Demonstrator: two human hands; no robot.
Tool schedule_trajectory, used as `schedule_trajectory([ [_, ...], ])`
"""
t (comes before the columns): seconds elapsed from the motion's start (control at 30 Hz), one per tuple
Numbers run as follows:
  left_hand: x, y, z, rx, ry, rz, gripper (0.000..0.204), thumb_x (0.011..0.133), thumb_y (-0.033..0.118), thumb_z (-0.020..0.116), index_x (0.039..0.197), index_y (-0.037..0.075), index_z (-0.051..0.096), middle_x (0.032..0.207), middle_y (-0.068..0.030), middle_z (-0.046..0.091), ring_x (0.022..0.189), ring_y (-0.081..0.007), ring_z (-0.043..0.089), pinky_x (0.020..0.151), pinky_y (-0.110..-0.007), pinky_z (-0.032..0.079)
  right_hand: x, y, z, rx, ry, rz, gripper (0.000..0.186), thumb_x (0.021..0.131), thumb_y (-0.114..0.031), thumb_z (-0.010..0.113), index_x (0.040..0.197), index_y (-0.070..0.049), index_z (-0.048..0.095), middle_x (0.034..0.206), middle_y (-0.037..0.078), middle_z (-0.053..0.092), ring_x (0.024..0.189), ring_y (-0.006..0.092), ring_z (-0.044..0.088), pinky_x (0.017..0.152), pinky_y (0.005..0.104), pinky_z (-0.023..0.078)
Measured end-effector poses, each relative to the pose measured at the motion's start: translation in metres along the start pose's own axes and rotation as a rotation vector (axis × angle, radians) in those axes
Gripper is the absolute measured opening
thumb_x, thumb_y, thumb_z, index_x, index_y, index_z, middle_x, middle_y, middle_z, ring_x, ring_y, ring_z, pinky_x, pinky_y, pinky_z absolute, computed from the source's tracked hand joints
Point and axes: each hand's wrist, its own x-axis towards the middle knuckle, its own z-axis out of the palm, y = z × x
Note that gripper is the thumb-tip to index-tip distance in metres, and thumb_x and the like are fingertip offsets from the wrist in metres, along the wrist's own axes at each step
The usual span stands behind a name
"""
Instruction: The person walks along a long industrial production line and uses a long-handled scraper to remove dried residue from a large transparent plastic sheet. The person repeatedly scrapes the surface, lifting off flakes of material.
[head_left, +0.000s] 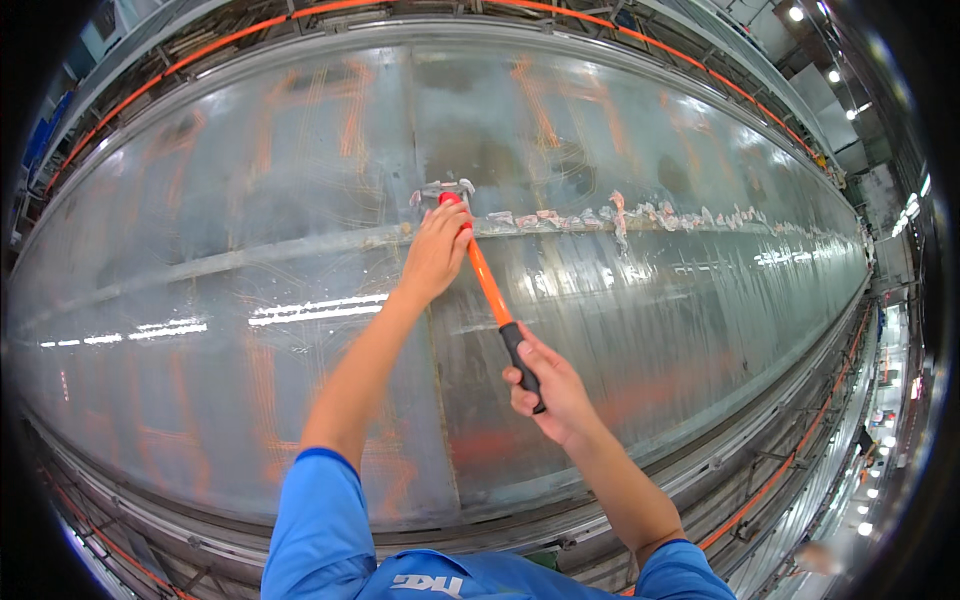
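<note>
A long-handled scraper (487, 280) with an orange shaft, a black grip and a red upper part lies slanted across the wet, shiny metal surface. My right hand (557, 392) is closed round its black grip. Higher up, my left hand (437, 252) presses over the red part near the head, fingers bent round it. The scraper's far end meets a lengthwise seam, where a small heap of pale greyish scrapings (447, 187) sits; the blade itself is hardly visible. To the right, a ragged strip of whitish-pink residue (660, 213) runs along that seam.
The broad metal surface (330, 400) stretches far to both sides, with reflected lights and wet streaks. Orange rails (640, 38) run beyond its far edge, and metal framework (700, 490) borders the near side. A blurred person (818, 558) appears at the lower right.
</note>
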Motion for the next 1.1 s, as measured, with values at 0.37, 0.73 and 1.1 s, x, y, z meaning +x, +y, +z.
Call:
schedule_trajectory([
  [0.37, -0.391, 0.255, -0.132, 0.022, 0.210, -0.598, 0.021, 0.100, 0.013, 0.068, 0.117, 0.000, 0.067, 0.111, -0.0192, 0.067, 0.103, -0.0361, 0.065, 0.094, -0.046, 0.051, -0.095, -0.008, -0.047, 0.932, -0.575, 0.086, 0.053, 0.116, -0.032, 0.050, 0.161, -0.007, 0.039, 0.091, 0.004, 0.053, 0.055, 0.0079, 0.046, 0.053, 0.0246, 0.042],
  [0.73, -0.433, 0.308, -0.166, 0.026, -0.065, -0.405, 0.031, 0.090, 0.015, 0.079, 0.117, 0.005, 0.069, 0.116, -0.0182, 0.069, 0.109, -0.0404, 0.066, 0.097, -0.048, 0.051, -0.200, 0.144, -0.063, -0.547, 0.189, -0.560, 0.048, 0.109, -0.025, 0.062, 0.153, -0.009, 0.058, 0.084, 0.006, 0.060, 0.063, 0.0135, 0.057, 0.058, 0.0292, 0.046],
  [1.1, -0.198, 0.255, -0.033, 0.202, -0.290, 0.199, 0.056, 0.085, 0.020, 0.083, 0.136, 0.017, 0.063, 0.160, -0.0149, 0.047, 0.148, -0.0353, 0.047, 0.122, -0.057, 0.036, -0.257, 0.146, -0.063, -1.704, 0.472, -1.130, 0.045, 0.090, -0.006, 0.072, 0.135, -0.001, 0.069, 0.102, 0.016, 0.065, 0.092, 0.0352, 0.067, 0.082, 0.0449, 0.055],
])
